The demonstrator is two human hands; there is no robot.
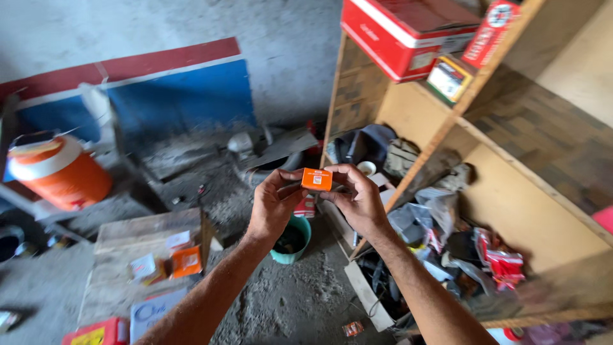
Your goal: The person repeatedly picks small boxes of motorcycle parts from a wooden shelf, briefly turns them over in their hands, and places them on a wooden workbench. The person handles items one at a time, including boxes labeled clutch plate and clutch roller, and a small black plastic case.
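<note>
Currently both my left hand and right hand pinch the orange box; best kept level, fingertips at its ends.

Small orange cardboard box, rectangular, w/ white label patch on front face. Looks closed, undamaged. Held level, long side horizontal, front face toward camera. Up in mid-air, approx centre of view, above a green bucket on the dusty floor.
</note>
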